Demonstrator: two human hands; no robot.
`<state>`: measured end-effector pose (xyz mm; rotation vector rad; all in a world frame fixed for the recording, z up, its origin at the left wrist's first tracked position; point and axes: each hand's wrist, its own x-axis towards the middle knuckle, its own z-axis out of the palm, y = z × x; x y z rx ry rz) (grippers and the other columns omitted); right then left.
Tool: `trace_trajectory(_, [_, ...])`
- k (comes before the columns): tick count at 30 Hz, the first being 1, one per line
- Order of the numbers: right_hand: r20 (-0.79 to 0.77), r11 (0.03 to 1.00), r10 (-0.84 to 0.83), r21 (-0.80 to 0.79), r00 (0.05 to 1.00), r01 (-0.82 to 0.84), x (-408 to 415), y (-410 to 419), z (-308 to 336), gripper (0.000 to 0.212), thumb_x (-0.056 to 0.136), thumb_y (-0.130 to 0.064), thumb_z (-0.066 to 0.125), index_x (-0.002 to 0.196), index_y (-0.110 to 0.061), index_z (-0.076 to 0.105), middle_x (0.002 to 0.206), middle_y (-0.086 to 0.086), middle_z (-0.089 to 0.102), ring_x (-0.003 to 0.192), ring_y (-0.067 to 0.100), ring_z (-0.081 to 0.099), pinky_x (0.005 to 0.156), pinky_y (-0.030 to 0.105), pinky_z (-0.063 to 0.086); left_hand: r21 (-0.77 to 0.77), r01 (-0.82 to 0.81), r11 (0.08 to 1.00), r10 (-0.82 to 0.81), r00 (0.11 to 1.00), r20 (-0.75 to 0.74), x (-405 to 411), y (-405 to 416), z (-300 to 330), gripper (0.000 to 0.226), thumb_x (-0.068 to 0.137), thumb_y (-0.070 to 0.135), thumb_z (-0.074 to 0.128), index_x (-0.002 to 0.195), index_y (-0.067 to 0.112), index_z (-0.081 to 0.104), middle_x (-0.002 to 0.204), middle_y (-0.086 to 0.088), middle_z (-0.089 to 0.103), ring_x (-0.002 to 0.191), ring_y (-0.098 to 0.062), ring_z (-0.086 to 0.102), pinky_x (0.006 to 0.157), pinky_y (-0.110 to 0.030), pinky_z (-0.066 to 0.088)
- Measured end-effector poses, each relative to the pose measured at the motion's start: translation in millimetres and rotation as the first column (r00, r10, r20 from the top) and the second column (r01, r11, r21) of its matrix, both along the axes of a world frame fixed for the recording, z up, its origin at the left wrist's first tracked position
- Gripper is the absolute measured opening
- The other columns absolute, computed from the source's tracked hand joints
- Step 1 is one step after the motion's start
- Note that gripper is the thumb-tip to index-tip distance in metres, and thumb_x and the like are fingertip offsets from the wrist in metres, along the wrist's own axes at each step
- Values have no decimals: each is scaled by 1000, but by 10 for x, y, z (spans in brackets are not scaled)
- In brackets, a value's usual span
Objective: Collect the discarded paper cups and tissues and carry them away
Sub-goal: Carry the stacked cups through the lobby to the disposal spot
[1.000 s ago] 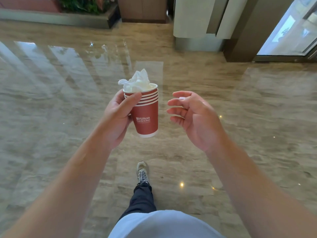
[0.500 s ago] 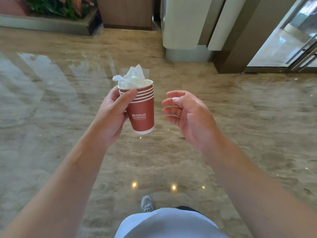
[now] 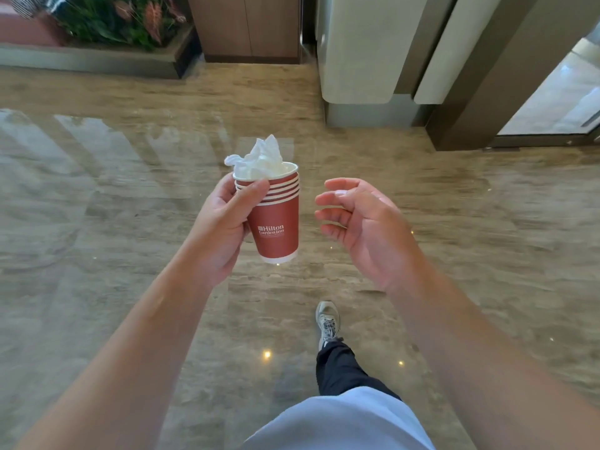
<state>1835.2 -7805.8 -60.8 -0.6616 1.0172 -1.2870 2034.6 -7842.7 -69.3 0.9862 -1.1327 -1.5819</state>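
Walking across a glossy marble floor point(image 3: 97, 206) toward a pale pillar point(image 3: 357, 60) and a planter point(image 3: 107, 30), the person is carrying the collected rubbish at chest height. The left hand point(image 3: 220, 228) is wrapping its fingers point(image 3: 255, 191) round a nested stack of red paper cups point(image 3: 276, 219), standing nearly upright, base tipping slightly toward the body, with crumpled tissues point(image 3: 259, 160) poking out of the top cup. The right hand point(image 3: 363, 225) is hanging just beside the stack on its right, palm facing it, fingers relaxed and holding nothing. Compared with half a second earlier, the pillar is looming nearer, the grip is unchanged, and a shoe point(image 3: 327, 323) is swinging forward.
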Motion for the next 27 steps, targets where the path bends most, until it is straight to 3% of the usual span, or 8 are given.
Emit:
trace_trajectory(6, [26,999,47,5,999,-47,-303,-1086,-46,23,80,-14,55,101,-13,64,85,4,71,70,15,66,62,27,51,25,-52,998,52,998,19,-322,-948,-38,51,77,41,74,123,21,66,109,4,76,98,-10,71,78,-24,57])
trace_trajectory(14, [64,996,83,-36,995,-81,-991,-2591,226,28,75,-16,55,102,-12,63,84,5,71,70,16,65,63,28,50,-40,-75,996,77,996,45,-1068,-2513,355,51,77,42,73,123,21,66,108,4,76,97,-10,71,79,-24,56])
trace_trajectory(22, [62,993,91,-86,994,-86,-1333,-3614,392,27,76,-14,56,102,-12,64,87,6,72,70,17,66,62,28,50,-73,-103,992,105,994,29,-1324,-3439,505,51,78,41,72,124,20,66,110,3,76,98,-10,71,78,-24,57])
trace_trajectory(27, [55,991,98,-99,994,-92,-1350,-4263,383,27,77,-13,56,102,-11,64,87,8,72,71,18,66,64,29,51,-80,-108,991,109,994,11,-1253,-4053,497,61,82,42,71,135,13,61,119,-4,72,107,-17,68,89,-33,54])
